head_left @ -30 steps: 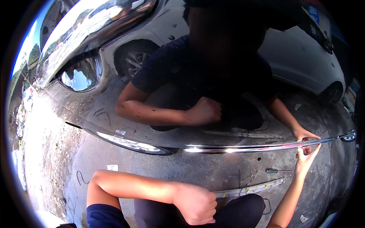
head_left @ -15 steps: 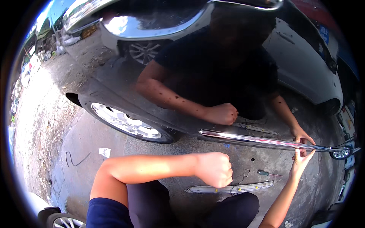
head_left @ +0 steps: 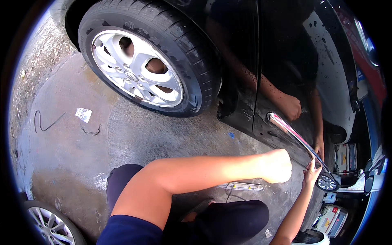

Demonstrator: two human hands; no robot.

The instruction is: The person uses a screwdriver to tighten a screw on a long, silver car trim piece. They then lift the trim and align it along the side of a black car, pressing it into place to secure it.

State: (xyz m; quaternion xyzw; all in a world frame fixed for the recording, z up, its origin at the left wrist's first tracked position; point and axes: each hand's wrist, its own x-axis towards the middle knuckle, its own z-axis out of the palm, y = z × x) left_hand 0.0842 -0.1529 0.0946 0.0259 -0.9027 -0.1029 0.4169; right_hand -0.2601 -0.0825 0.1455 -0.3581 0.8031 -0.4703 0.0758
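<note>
Chrome strip (head_left: pixel 295 136) runs diagonally on the door (head_left: pixel 281 61), upper-left to lower-right. Our right hand (head_left: pixel 311 174) pinches its lower end w/ fingertips; left hand (head_left: pixel 278 165), a closed fist, sits just below mid-strip.

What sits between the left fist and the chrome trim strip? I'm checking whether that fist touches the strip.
In the head view, only glossy black door panel shows between the left hand and the chrome trim strip; they stay apart.

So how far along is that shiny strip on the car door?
Front end of the chrome strip looks seated on the black door. Right hand pinches its rear part; left hand, a fist, is near it. Whether the rear is fixed, I cannot tell.
</note>
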